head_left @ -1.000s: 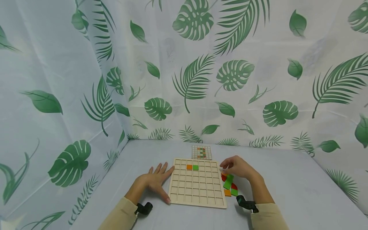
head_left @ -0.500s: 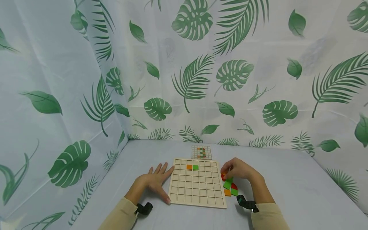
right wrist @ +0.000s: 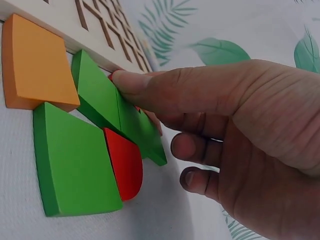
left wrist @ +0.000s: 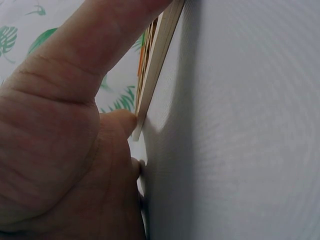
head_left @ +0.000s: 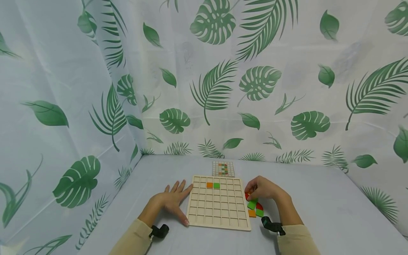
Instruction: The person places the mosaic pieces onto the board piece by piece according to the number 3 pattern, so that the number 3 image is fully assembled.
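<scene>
A pale wooden grid board (head_left: 220, 205) lies on the table, with an orange square block (head_left: 209, 185) and a green one (head_left: 216, 185) side by side in its upper cells. My left hand (head_left: 172, 202) is spread flat, thumb and index finger against the board's left edge. At the right edge my right hand (head_left: 264, 187) pinches a red block (head_left: 247, 196) between thumb and curled index finger; the fingers hide most of it. Near that hand, in the right wrist view, lie green blocks (right wrist: 75, 165), a red rounded block (right wrist: 126, 167) and an orange block (right wrist: 40, 60).
Behind the board lies a small pattern card (head_left: 224, 168) printed with a grid and coloured cells. A white cloth (head_left: 318, 198) covers the table. Leaf-printed curtains (head_left: 216, 88) hang behind and on the left.
My right hand has come down slightly onto the top of the loose blocks, its thumb and index finger closing around the red block. The left hand and board have stayed in place.
</scene>
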{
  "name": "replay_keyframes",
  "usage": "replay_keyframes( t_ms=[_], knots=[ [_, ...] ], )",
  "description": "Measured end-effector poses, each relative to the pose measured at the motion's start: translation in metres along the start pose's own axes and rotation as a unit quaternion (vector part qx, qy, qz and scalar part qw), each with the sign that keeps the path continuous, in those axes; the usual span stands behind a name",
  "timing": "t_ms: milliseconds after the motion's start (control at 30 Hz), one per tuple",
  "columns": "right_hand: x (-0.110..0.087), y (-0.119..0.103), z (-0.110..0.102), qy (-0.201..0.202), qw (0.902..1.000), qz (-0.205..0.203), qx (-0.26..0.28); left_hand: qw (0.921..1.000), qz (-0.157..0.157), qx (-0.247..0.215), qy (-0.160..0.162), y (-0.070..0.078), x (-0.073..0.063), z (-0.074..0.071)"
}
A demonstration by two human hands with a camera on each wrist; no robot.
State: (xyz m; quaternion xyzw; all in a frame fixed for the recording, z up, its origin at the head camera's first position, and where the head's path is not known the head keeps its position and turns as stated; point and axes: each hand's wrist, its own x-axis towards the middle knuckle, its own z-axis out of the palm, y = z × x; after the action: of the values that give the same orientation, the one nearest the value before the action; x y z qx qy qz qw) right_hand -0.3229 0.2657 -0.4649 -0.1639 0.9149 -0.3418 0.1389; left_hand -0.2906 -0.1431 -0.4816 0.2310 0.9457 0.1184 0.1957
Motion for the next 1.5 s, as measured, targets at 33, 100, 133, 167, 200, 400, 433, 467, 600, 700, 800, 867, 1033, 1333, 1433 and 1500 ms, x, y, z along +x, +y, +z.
replay_keyframes(
  t_ms=[33,100,133,167,200,400,433,467,600,700,800,867,1033,1333,1433,1500],
  knots=[
    [0.0003,-0.0001,0.0002,-0.001,1.0,0.002,0.0,1.0,0.0,0.0,0.0,-0.0002,0.0,0.0001],
    [0.0008,-0.0001,0.0003,-0.004,1.0,0.006,0.001,1.0,0.0,-0.001,0.0,-0.0005,-0.0001,0.0002],
    [0.0009,-0.0002,0.0003,-0.006,1.0,0.006,0.002,1.0,0.0,-0.002,0.0,-0.0006,-0.0001,0.0003],
    [0.0008,-0.0007,0.0001,-0.008,0.9999,0.006,0.004,1.0,0.0,-0.002,0.001,-0.0007,-0.0001,0.0003],
    [0.0008,-0.001,-0.0001,-0.01,0.9999,0.004,0.005,1.0,0.0,-0.002,0.001,-0.0007,-0.0002,0.0003],
    [-0.0001,-0.0021,-0.0014,-0.019,0.9996,-0.015,0.017,1.0,-0.003,-0.004,-0.001,0.0002,-0.0006,0.0002],
    [-0.0004,-0.0021,-0.0016,-0.021,0.9994,-0.018,0.019,1.0,-0.003,-0.003,-0.001,0.0003,-0.0007,0.0],
    [-0.0007,-0.0021,-0.002,-0.023,0.9993,-0.019,0.022,1.0,-0.003,-0.002,-0.001,0.0004,-0.0008,-0.0001],
    [-0.0012,-0.0016,-0.0034,-0.023,0.9991,-0.019,0.029,1.0,0.0,0.002,0.0,0.0007,-0.0012,-0.0007],
    [-0.0004,-0.0021,-0.0044,-0.003,0.9992,-0.016,0.035,1.0,0.002,0.001,0.0,0.0005,-0.0015,-0.0009],
    [0.0012,-0.0031,-0.0051,0.026,0.9986,-0.018,0.041,1.0,0.003,-0.001,0.0,0.0002,-0.0016,-0.0009],
    [0.0018,-0.0043,-0.0053,0.041,0.998,-0.018,0.045,1.0,0.004,-0.004,0.0,-0.0001,-0.0015,-0.0007],
    [0.0015,-0.0079,-0.0041,0.046,0.9966,-0.025,0.063,1.0,0.005,-0.007,0.0,-0.0007,-0.0009,-0.0002],
    [0.0049,-0.008,-0.0008,0.056,0.9954,-0.007,0.077,1.0,0.002,-0.005,0.001,-0.0008,-0.0002,0.0002],
    [0.0064,-0.0076,-0.0014,0.069,0.9943,-0.016,0.079,1.0,0.003,-0.007,0.0,-0.0009,-0.0004,0.0],
    [0.0075,-0.0077,-0.0019,0.081,0.9937,-0.022,0.074,0.9999,0.004,-0.01,0.0,-0.0011,-0.0007,-0.0002]
  ],
)
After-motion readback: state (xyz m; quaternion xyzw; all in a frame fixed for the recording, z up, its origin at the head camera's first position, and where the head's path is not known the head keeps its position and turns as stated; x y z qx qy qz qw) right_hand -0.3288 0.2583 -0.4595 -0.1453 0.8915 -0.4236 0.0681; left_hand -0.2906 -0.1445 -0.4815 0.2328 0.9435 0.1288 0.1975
